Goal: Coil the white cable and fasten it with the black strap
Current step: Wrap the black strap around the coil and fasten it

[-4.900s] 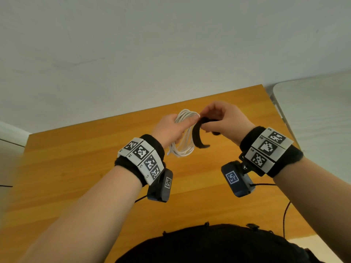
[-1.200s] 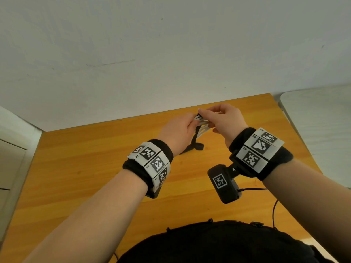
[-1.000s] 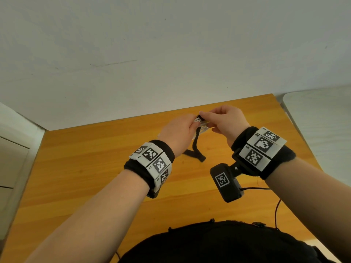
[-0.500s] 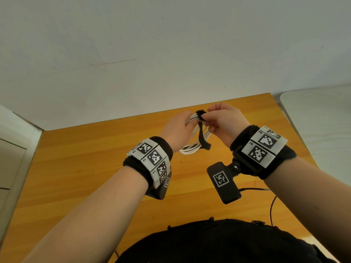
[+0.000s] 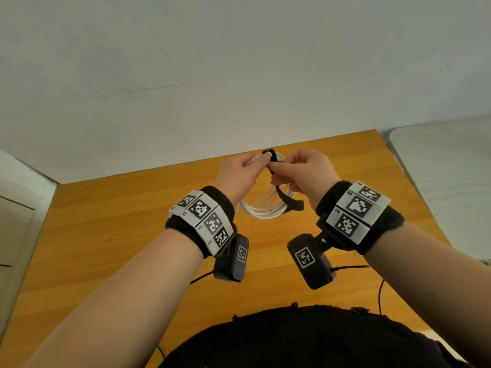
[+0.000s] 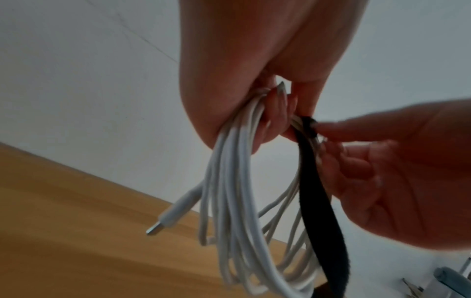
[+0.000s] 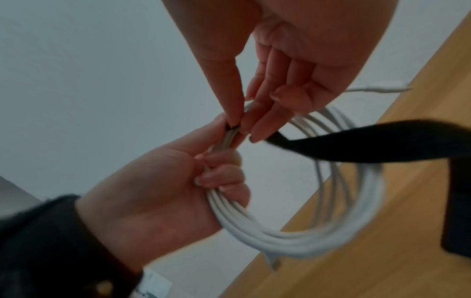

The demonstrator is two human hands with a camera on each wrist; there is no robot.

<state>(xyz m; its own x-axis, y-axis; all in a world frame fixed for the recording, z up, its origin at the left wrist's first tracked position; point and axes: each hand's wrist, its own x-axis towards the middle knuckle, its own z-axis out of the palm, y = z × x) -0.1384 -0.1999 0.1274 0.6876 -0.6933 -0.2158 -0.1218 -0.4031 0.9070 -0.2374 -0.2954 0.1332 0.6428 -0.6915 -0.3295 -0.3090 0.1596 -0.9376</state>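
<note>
The white cable hangs in a coil of several loops above the wooden table. My left hand grips the top of the coil, fingers curled round the strands. The black strap is looped over the bundle at the top, and its long free end hangs down beside the coil. My right hand pinches the strap against the cable right next to the left fingers. One cable plug sticks out at the coil's left.
The table's far edge meets a white wall. A pale grey surface adjoins the table on the right, and a light cabinet stands at the left. Thin black wires trail from the wrist cameras.
Both hands have lifted the coil higher and farther from me. The strap, earlier dangling loose toward the table, now sits round the top of the bundle under my right fingers.
</note>
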